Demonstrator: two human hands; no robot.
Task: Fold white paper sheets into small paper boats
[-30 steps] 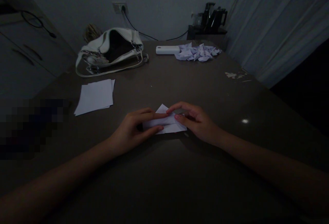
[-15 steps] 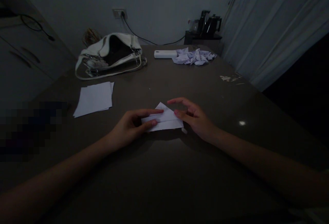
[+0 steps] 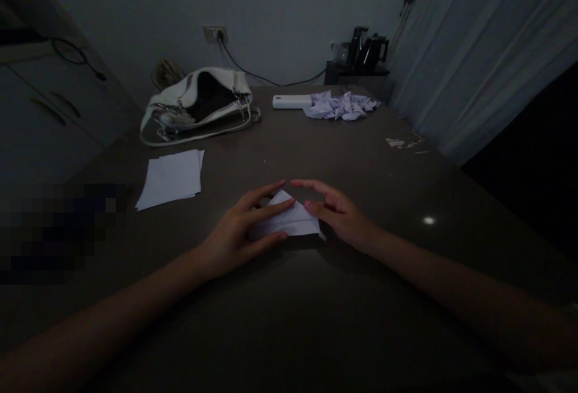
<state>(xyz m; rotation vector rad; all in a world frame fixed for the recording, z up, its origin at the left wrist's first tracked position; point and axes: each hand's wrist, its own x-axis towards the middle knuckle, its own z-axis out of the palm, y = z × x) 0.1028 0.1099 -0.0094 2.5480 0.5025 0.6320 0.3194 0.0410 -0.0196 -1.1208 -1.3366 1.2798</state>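
Head view, dim light: folded paper [image 3: 291, 220] flat on table [image 3: 316, 297], pinned between both hands.
Risk, as judged: crease likely to drift off line if either hand lifts or slides, since sheet lies loose on a smooth top with nothing else fixing it; low light also hampers edge alignment, so a skewed fold or a sprung-open flap is possible. Left hand [image 3: 235, 230] spread flat, fingers extended and pressing down on near-left part of the paper, no grasp closed round it. Right hand [image 3: 338, 215] likewise open, fingers loosely curved, tips touching the right edge. Elsewhere, well apart: stack of blank sheets [image 3: 171, 177] at left, white handbag [image 3: 198, 104] beyond, pile of folded pieces [image 3: 341, 106] beside a white flat object [image 3: 291, 102] at far end.
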